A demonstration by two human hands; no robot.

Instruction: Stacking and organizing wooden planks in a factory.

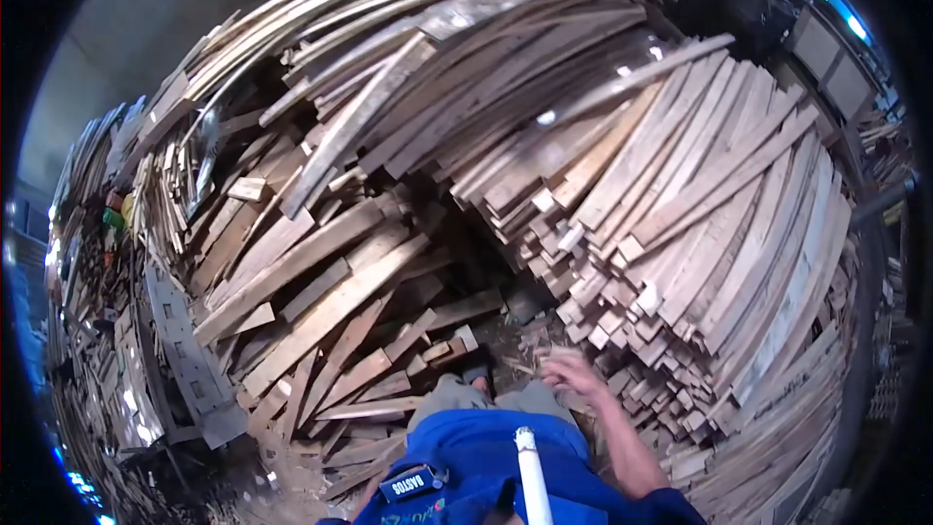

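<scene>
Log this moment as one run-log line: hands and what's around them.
right hand: open, blurred, beside stacked plank ends | left hand: not in view | loose boards ahead-left | white tube at chest

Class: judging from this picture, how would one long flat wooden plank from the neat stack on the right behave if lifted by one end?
The long flat wooden plank is probably stiff, being sawn board. Its length suggests it would tip away from the right hand. Its rough flat faces likely resist slipping and rolling.

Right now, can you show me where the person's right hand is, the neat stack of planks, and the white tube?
right hand (pixel 571 371), head view, on the blurred back of the hand.
stack of planks (pixel 680 233), head view, on the planks' top faces.
white tube (pixel 532 476), head view, mid-length.
</scene>
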